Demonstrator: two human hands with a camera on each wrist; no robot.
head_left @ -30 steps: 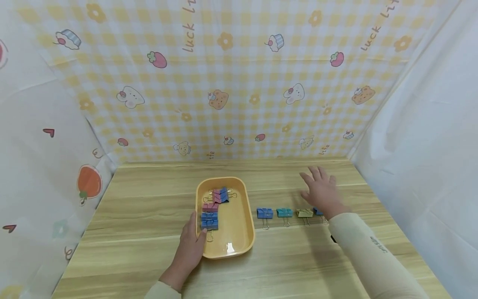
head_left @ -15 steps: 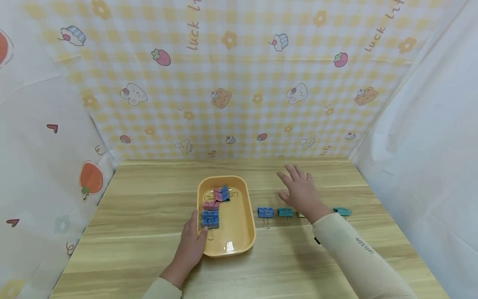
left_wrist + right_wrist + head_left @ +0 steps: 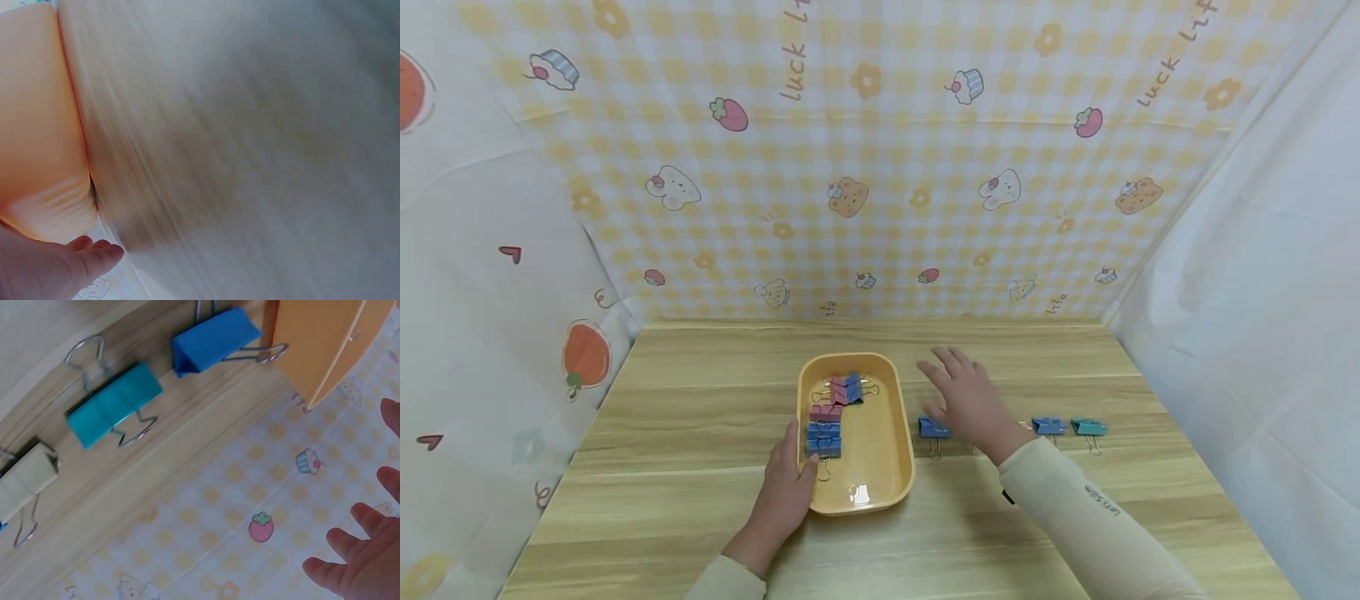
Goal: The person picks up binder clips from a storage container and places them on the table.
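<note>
A yellow tray [image 3: 880, 467] stands near the middle of the table. Along its left side lie blue binder clips [image 3: 824, 447] and pink binder clips [image 3: 825, 412]. My left hand [image 3: 781, 492] holds the tray's left wall, thumb at the rim and fingers along the outside. Right of the tray, my right hand [image 3: 968, 404] hovers over a row of binder clips, fingers spread and nothing in them. In the right wrist view a blue clip [image 3: 215, 339], a teal clip [image 3: 115, 403] and a pale yellow clip [image 3: 28, 481] show; the hand partly hides this row in the head view.
Another blue clip [image 3: 1048, 426] and a teal clip [image 3: 1088, 427] end the row at the right. A patterned cloth [image 3: 895, 167] hangs behind the wood-grain table [image 3: 700, 383], with white cloth at both sides.
My right hand has moved left over the row toward the tray, uncovering the blue and teal clips at the right end. The left hand stays at the tray, and the view shifts slightly.
</note>
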